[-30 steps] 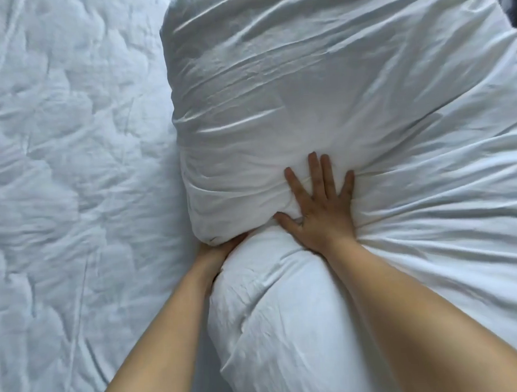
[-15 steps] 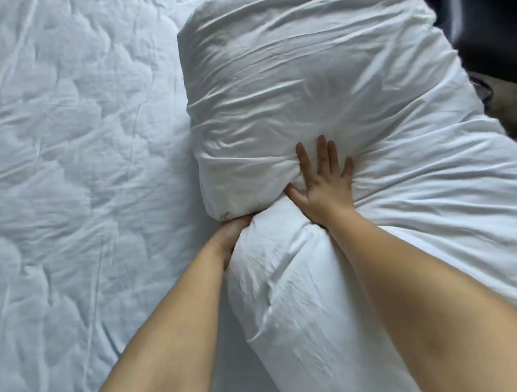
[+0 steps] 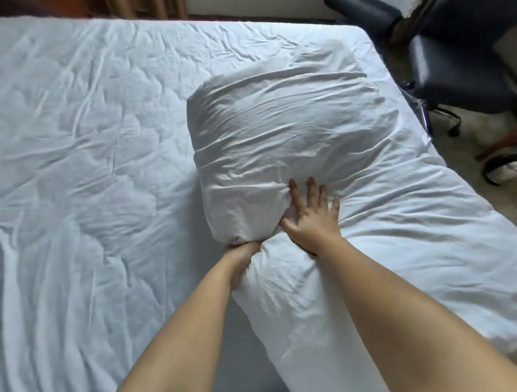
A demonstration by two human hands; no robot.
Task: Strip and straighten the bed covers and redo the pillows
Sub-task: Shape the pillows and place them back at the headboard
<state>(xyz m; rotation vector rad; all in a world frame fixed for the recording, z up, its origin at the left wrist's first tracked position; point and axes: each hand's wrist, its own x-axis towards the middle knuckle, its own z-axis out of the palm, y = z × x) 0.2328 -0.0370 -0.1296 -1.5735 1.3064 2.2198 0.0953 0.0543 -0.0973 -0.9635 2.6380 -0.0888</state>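
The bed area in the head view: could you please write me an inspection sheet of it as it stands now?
Surface: bed covered by a wrinkled white sheet, bare on its left side.
Job's things: white pillow folded over on itself, lying on the bed's right side.
Clutter: nothing seen on the bed; a sandal lies on the floor at right.
Grips: left hand tucked under the fold, fingers hidden; right hand pressing flat on the pillow at the fold, fingers spread.
Cables: nothing seen.
Surroundings: dark chair beside the bed at upper right, something white on it.
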